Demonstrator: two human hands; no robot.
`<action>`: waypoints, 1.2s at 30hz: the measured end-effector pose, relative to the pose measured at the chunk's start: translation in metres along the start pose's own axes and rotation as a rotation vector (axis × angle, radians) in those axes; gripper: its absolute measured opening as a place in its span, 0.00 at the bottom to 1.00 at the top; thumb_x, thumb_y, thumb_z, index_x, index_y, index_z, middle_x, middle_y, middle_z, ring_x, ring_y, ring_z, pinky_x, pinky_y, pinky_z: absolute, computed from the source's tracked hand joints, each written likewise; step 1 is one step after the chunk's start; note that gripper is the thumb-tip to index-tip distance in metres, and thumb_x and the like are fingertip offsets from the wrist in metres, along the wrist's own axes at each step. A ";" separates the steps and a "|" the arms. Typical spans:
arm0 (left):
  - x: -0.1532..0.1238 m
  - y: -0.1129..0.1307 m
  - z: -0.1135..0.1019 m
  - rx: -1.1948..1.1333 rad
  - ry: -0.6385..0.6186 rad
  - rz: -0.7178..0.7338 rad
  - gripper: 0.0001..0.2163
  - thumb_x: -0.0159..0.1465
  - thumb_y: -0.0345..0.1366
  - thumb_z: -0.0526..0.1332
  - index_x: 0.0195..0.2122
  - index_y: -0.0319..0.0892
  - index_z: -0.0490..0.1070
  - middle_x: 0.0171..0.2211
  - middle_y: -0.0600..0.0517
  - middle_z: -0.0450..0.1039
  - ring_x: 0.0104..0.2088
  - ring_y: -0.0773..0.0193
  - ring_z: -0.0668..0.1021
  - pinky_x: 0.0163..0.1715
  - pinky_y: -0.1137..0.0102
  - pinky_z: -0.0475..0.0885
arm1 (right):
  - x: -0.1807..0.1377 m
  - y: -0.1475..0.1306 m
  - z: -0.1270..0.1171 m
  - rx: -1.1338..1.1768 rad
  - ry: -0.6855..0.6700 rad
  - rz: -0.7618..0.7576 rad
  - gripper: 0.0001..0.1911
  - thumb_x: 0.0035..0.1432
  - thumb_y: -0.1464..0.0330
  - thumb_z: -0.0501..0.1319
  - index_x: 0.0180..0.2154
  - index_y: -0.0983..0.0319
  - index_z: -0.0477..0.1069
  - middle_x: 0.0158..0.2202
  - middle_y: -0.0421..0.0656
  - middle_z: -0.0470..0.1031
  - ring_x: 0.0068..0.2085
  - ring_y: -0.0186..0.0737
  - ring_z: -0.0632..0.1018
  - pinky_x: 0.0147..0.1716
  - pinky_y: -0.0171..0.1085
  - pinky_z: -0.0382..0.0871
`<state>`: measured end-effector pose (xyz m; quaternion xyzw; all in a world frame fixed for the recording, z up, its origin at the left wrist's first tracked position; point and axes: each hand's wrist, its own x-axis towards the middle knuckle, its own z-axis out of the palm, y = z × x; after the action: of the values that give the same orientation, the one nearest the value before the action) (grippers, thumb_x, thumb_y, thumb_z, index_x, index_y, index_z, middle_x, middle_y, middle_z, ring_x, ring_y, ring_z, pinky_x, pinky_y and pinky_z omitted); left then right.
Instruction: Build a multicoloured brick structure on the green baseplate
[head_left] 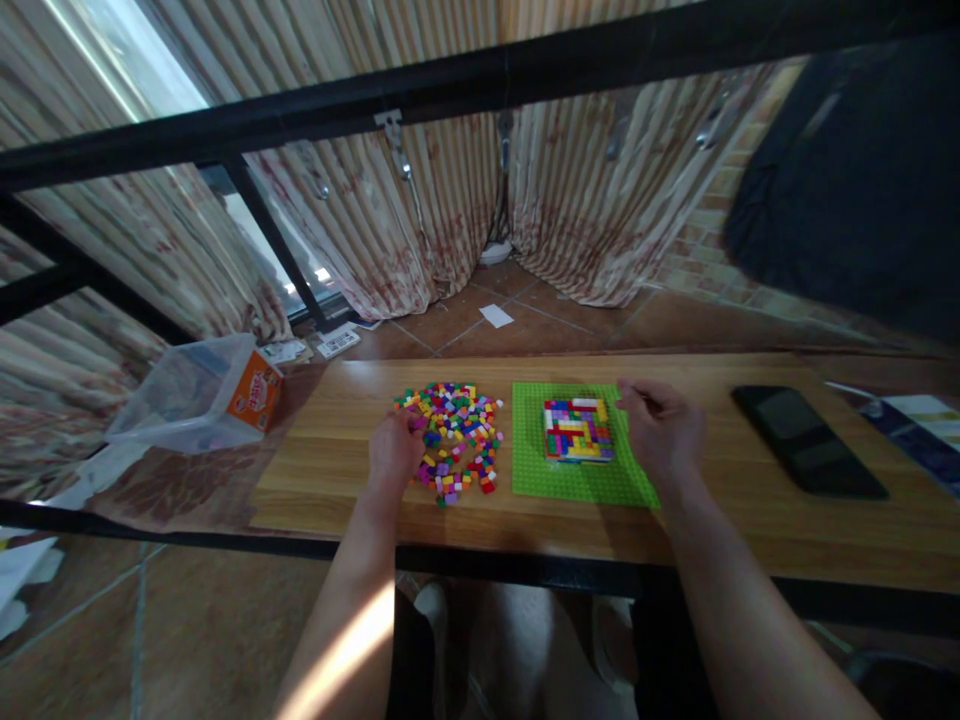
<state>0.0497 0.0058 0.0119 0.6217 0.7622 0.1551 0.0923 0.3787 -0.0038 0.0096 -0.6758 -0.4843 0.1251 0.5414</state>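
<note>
Loose toy building bricks [461,425] of many colours lie in a spread heap left of the middle of the wooden table. My left hand [396,450] is at the heap's left edge, its fingers drawn together and low among the bricks; a purple one shows by the fingertips. To the right lies a green studded baseplate [529,470]. On it stands a low, roughly square block of joined multicoloured bricks [579,430]. Over the baseplate's right edge, apart from the block, is my right hand [664,428], thumb and fingers pinched. Whatever either hand grips is too small or hidden to make out.
A black phone or tablet [808,440] lies on the table [322,440] at the right. Left of the table stands a see-through plastic bin [187,395] with an orange label. A dark metal bar [450,95] crosses above, in front of curtains [570,220].
</note>
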 end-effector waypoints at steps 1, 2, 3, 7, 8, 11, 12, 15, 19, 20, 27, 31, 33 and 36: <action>0.000 0.000 0.000 0.010 -0.003 -0.004 0.07 0.62 0.33 0.59 0.36 0.43 0.77 0.41 0.44 0.78 0.42 0.53 0.79 0.42 0.64 0.71 | 0.000 0.000 0.000 -0.001 0.000 -0.002 0.17 0.56 0.58 0.59 0.37 0.63 0.80 0.30 0.47 0.81 0.31 0.43 0.80 0.33 0.39 0.73; 0.000 -0.001 0.000 0.020 -0.003 -0.009 0.06 0.62 0.33 0.59 0.35 0.43 0.77 0.39 0.44 0.78 0.42 0.53 0.79 0.41 0.64 0.71 | 0.000 0.001 -0.001 -0.002 0.002 -0.004 0.17 0.56 0.58 0.59 0.37 0.63 0.80 0.29 0.47 0.81 0.31 0.43 0.80 0.32 0.39 0.73; 0.000 -0.001 -0.001 0.025 -0.001 -0.014 0.06 0.62 0.34 0.59 0.33 0.43 0.76 0.38 0.44 0.78 0.41 0.53 0.79 0.41 0.65 0.71 | 0.000 0.001 -0.001 -0.001 0.006 -0.004 0.17 0.56 0.58 0.59 0.37 0.63 0.79 0.29 0.47 0.81 0.31 0.43 0.80 0.32 0.39 0.73; -0.001 0.002 -0.006 -0.044 0.026 -0.019 0.06 0.62 0.35 0.58 0.32 0.43 0.75 0.34 0.45 0.78 0.38 0.54 0.79 0.39 0.64 0.71 | 0.000 0.002 0.001 0.023 0.026 -0.002 0.16 0.57 0.60 0.59 0.37 0.63 0.79 0.31 0.47 0.81 0.32 0.43 0.80 0.34 0.39 0.73; -0.002 0.004 -0.006 -0.098 0.042 0.007 0.07 0.62 0.35 0.58 0.33 0.43 0.75 0.33 0.46 0.78 0.37 0.55 0.79 0.38 0.64 0.71 | -0.001 0.002 0.003 0.041 0.029 -0.007 0.15 0.57 0.60 0.59 0.37 0.63 0.79 0.31 0.47 0.81 0.32 0.43 0.80 0.34 0.39 0.73; -0.009 0.014 -0.004 -0.353 0.095 0.183 0.07 0.62 0.34 0.58 0.36 0.42 0.75 0.33 0.49 0.78 0.35 0.59 0.79 0.39 0.66 0.72 | -0.007 -0.005 0.009 0.123 0.011 -0.081 0.15 0.58 0.59 0.59 0.37 0.62 0.79 0.35 0.47 0.81 0.34 0.42 0.80 0.36 0.41 0.74; -0.012 0.020 -0.001 -0.449 0.099 0.251 0.07 0.62 0.34 0.58 0.36 0.42 0.76 0.33 0.49 0.78 0.36 0.60 0.79 0.39 0.66 0.72 | -0.011 -0.009 0.011 0.152 -0.016 -0.129 0.14 0.59 0.60 0.59 0.37 0.61 0.78 0.36 0.46 0.81 0.35 0.42 0.80 0.37 0.41 0.74; -0.022 0.040 0.012 -0.669 0.045 0.379 0.08 0.62 0.36 0.59 0.38 0.42 0.77 0.37 0.49 0.79 0.39 0.60 0.79 0.42 0.66 0.73 | -0.024 -0.028 0.016 0.184 -0.188 -0.290 0.11 0.60 0.63 0.59 0.39 0.59 0.78 0.37 0.44 0.80 0.37 0.40 0.79 0.38 0.40 0.73; -0.035 0.068 0.022 -0.877 -0.083 0.392 0.08 0.61 0.36 0.62 0.41 0.44 0.76 0.40 0.49 0.79 0.39 0.61 0.79 0.43 0.67 0.73 | -0.040 -0.049 0.021 0.222 -0.427 -0.415 0.10 0.61 0.67 0.59 0.43 0.58 0.76 0.38 0.44 0.78 0.37 0.38 0.78 0.39 0.39 0.72; -0.037 0.074 0.022 -0.910 -0.109 0.381 0.09 0.60 0.35 0.63 0.42 0.44 0.76 0.39 0.49 0.79 0.38 0.62 0.79 0.43 0.67 0.73 | -0.043 -0.052 0.021 0.228 -0.467 -0.436 0.10 0.62 0.67 0.59 0.44 0.58 0.76 0.38 0.44 0.78 0.37 0.38 0.78 0.40 0.39 0.72; -0.042 0.095 0.018 -1.143 -0.199 0.290 0.13 0.57 0.34 0.65 0.45 0.41 0.72 0.35 0.51 0.77 0.36 0.65 0.79 0.42 0.68 0.74 | -0.046 -0.053 0.019 0.326 -0.597 -0.380 0.09 0.63 0.69 0.59 0.40 0.56 0.78 0.36 0.42 0.79 0.38 0.36 0.78 0.38 0.36 0.70; -0.042 0.100 0.021 -1.336 -0.277 0.166 0.16 0.53 0.36 0.69 0.43 0.40 0.72 0.35 0.50 0.78 0.36 0.65 0.79 0.41 0.68 0.73 | -0.046 -0.049 0.020 0.323 -0.588 -0.347 0.08 0.61 0.69 0.61 0.41 0.56 0.77 0.36 0.41 0.78 0.38 0.37 0.78 0.39 0.37 0.70; -0.043 0.101 0.021 -1.413 -0.341 0.100 0.18 0.51 0.37 0.71 0.42 0.39 0.73 0.35 0.49 0.78 0.34 0.65 0.78 0.39 0.69 0.73 | -0.046 -0.048 0.020 0.299 -0.604 -0.364 0.07 0.62 0.69 0.61 0.40 0.56 0.77 0.36 0.41 0.78 0.39 0.37 0.77 0.41 0.38 0.70; -0.045 0.103 0.021 -1.484 -0.410 0.041 0.19 0.49 0.37 0.73 0.41 0.38 0.75 0.35 0.48 0.79 0.33 0.66 0.78 0.36 0.71 0.72 | -0.044 -0.048 0.019 0.273 -0.654 -0.384 0.06 0.62 0.68 0.61 0.40 0.57 0.77 0.37 0.42 0.76 0.39 0.37 0.77 0.42 0.39 0.69</action>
<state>0.1606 -0.0171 0.0260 0.4271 0.4144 0.5094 0.6216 0.3186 -0.0301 0.0279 -0.4194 -0.7275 0.2934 0.4569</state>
